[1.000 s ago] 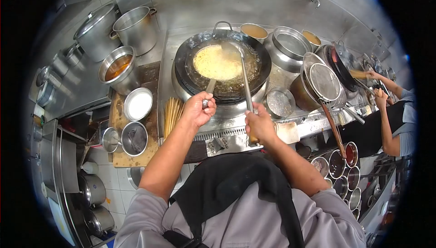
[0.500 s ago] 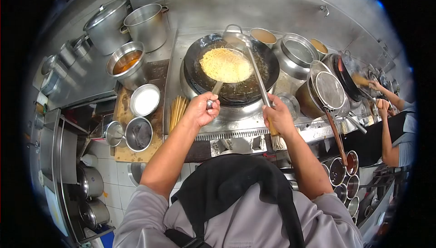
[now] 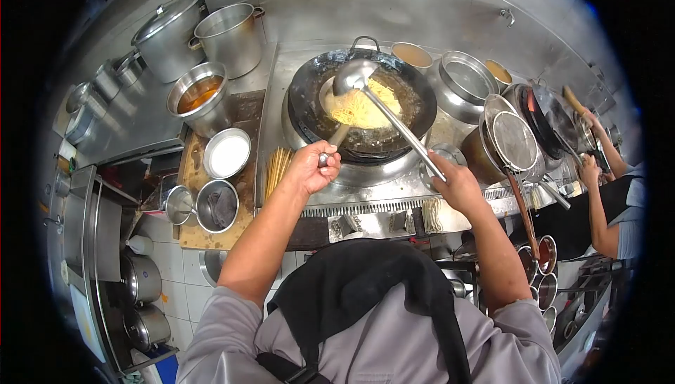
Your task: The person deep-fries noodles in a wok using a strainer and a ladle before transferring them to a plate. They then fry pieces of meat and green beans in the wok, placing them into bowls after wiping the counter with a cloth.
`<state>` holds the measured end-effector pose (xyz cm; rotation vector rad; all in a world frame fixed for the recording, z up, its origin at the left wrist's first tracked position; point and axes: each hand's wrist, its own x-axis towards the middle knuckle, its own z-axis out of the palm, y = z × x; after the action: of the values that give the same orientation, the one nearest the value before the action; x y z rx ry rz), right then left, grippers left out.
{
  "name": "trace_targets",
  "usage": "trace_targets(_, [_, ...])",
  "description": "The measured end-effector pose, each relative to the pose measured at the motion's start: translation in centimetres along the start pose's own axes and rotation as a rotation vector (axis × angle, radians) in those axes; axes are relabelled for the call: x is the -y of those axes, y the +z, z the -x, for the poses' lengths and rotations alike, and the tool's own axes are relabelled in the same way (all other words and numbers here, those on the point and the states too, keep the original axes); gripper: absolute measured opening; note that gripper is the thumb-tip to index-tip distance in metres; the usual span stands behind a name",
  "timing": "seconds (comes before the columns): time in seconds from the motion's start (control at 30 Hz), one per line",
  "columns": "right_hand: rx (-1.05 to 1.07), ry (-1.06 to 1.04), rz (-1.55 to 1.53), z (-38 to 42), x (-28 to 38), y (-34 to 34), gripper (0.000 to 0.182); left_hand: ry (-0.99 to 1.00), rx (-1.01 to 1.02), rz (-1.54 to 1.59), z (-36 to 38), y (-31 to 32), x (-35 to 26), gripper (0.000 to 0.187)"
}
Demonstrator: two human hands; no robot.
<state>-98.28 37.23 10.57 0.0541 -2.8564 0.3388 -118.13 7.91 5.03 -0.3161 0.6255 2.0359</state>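
Note:
A dark wok (image 3: 415,96) sits on the burner, with yellow noodles (image 3: 380,106) in and over bubbling liquid. My left hand (image 3: 316,167) is closed around the handle of a skimmer (image 3: 339,134). Its round head reaches into the wok, mostly hidden beneath noodles and ladle; a curved left edge shows. In my right hand (image 3: 455,180) is the long metal handle of a ladle (image 3: 354,75), slanting up and left across the wok. The ladle's bowl hovers above the left part of the noodles, its rounded underside facing up toward me.
Left of the wok stand bamboo sticks (image 3: 278,170), a bowl of white contents (image 3: 227,153) and a pot of orange liquid (image 3: 198,96). To the right, mesh strainers (image 3: 513,141) rest on a pot. Another person's hands (image 3: 589,170) work at a second wok (image 3: 538,120).
The ladle's bowl has swung left and nearer over the noodles while my right hand moved right. The noodles have shifted right and spread off the skimmer head. My left hand has barely moved.

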Motion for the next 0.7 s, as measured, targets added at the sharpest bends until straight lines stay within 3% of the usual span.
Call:
trace_targets(0.07, [0.152,0.409,-0.436,0.7,1.9,-1.8,0.06,-0.021,-0.003,0.005,-0.4,-0.3,0.2,0.013])
trace_targets(0.1, [0.154,0.41,-0.436,1.3,2.4,-2.7,0.06,-0.022,-0.004,0.007,-0.4,-0.1,0.2,0.013])
trace_targets(0.17, [0.137,0.548,-0.971,3.1,3.3,-4.8,0.056,0.002,-0.014,-0.01,-0.2,0.2,0.1,0.013])
trace_targets(0.2, [0.135,0.52,-1.032,3.9,3.5,-6.0,0.054,0.0,-0.017,-0.011,-0.2,0.1,0.0,0.013])
trace_targets(0.37, [0.263,0.666,-1.192,7.3,2.4,-8.5,0.053,0.013,-0.014,-0.02,-0.9,-0.1,-0.1,0.012])
trace_targets(0.5, [0.34,0.663,-1.09,5.9,2.2,-5.2,0.052,0.04,-0.028,-0.042,-0.8,0.2,0.7,0.012])
trace_targets(0.7, [0.163,0.629,-1.251,3.9,3.0,-0.3,0.051,0.039,0.0,-0.031,-0.5,0.3,1.7,0.012])
